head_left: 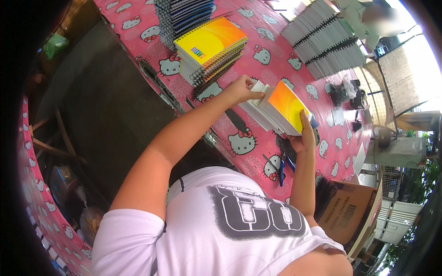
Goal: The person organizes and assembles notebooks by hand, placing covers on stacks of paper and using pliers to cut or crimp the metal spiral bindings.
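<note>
My right hand (301,139) is closed around a thick block of punched pages with a yellow-orange cover (287,106), thumb on top. No binding coil shows along its row of holes. Beside it lies a stack of white punched pages (260,114). My left hand (243,89) pinches the far end of the white pages between thumb and fingers. Just past that hand stands a pile of coil-bound notebooks (212,41) with yellow-orange covers. A blue-handled hand tool (282,172) rests on the table near my right forearm.
A tall stack of dark-covered coil-bound notebooks (182,18) stands at the far left of the pink patterned tablecloth (262,55). Black-coiled notebooks (324,39) are piled at the far right. A cardboard box (347,211) stands right of me. A person (357,14) is at the upper right.
</note>
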Tool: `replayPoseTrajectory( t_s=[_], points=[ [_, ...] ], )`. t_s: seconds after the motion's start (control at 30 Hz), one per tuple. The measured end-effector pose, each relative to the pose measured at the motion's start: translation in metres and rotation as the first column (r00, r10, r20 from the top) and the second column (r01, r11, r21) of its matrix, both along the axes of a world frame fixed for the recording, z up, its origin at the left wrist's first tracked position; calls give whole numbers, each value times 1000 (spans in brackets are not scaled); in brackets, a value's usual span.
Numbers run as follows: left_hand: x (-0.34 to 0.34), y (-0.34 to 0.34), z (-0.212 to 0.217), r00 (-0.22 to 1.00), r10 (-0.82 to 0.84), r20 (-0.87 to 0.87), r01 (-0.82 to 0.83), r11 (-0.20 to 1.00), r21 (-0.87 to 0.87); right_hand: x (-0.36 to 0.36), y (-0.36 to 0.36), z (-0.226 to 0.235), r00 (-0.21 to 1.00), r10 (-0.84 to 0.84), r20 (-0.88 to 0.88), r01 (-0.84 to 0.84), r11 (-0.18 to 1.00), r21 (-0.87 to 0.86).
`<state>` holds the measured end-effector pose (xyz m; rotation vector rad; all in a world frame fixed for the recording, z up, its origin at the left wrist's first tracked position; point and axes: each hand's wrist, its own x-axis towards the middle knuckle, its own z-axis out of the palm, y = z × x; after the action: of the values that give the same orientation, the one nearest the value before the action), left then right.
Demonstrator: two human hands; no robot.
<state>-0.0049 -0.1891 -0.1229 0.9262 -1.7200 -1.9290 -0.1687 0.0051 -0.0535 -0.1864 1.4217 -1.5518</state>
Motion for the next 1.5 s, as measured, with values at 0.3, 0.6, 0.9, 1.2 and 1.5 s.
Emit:
replayPoseTrajectory(
  t_s=[0.3, 0.6, 0.9, 1.2, 1.5],
  points=[
    [19, -15, 22, 992, -83, 100, 56, 966, 254, 4, -7, -6, 993, -20, -114, 28, 998, 63],
    [-3, -2, 2, 998, -17, 60, 14, 999, 46, 0, 4, -6, 998, -52, 27, 56, 989, -134],
    [4, -3, 16, 999, -1, 55, -10, 981, 194, -16, 22, -17, 994, -89, 65, 101, 970, -223],
    [8, 26, 73, 956, -25, -294, 25, 1000, -4, 3, 30, 1, 987, -14, 159, 93, 861, -500],
    [-4, 35, 56, 970, 74, -231, -41, 989, 143, 7, 29, -2, 998, 12, 64, 18, 891, -454]
  ],
)
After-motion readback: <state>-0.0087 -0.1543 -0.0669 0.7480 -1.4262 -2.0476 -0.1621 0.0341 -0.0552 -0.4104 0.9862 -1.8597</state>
